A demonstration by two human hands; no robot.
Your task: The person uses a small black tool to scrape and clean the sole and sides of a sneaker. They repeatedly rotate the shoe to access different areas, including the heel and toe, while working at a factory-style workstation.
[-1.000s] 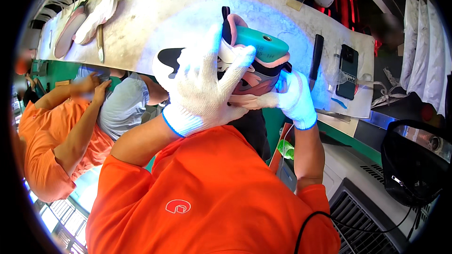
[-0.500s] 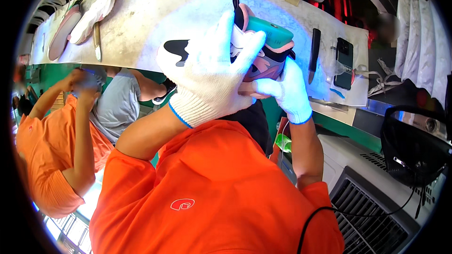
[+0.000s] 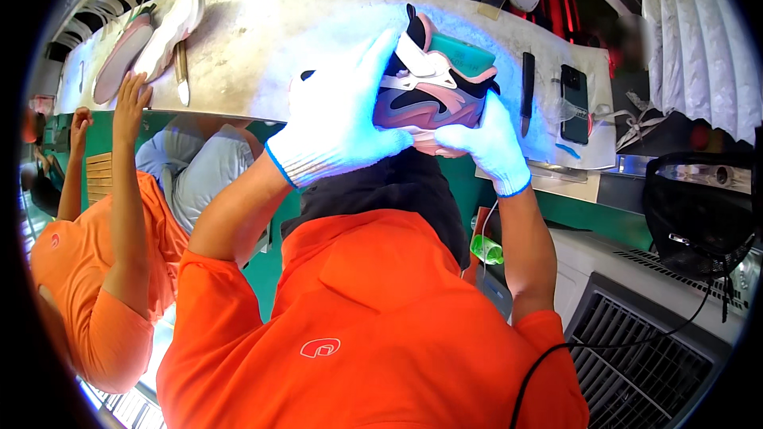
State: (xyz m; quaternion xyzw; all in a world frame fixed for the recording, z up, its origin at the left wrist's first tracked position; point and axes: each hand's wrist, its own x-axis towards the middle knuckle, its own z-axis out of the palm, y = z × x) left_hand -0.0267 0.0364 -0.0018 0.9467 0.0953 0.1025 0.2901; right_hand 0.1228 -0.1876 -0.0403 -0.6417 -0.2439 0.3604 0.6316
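Both my hands, in pale knitted gloves with blue cuffs, hold a sneaker (image 3: 433, 107) above the table's front edge. It is pink, mauve, black and white, and a teal shoe last (image 3: 465, 56) fills its opening. My left hand (image 3: 342, 123) is closed on the shoe's left part, thumb low by the pink sole (image 3: 435, 144), and hides that end. My right hand (image 3: 493, 147) grips the right part, its thumb also on the sole. Behind my left hand, a small black patch of something pale shows, mostly hidden. Bright bluish light washes over gloves and shoe.
On the worktable (image 3: 262, 24) lie a black-handled knife (image 3: 528, 95), a phone (image 3: 574, 103) and a blue scrap (image 3: 567, 152). Two shoe soles (image 3: 123, 59) and a brush-like tool (image 3: 182, 71) lie at left, near a co-worker (image 3: 103, 262). A black mesh bag (image 3: 699, 222) hangs right.
My left hand has come off the shoe's top and shifted lower left, uncovering its side and white strap. The co-worker's hands have parted, one reaching toward the soles.
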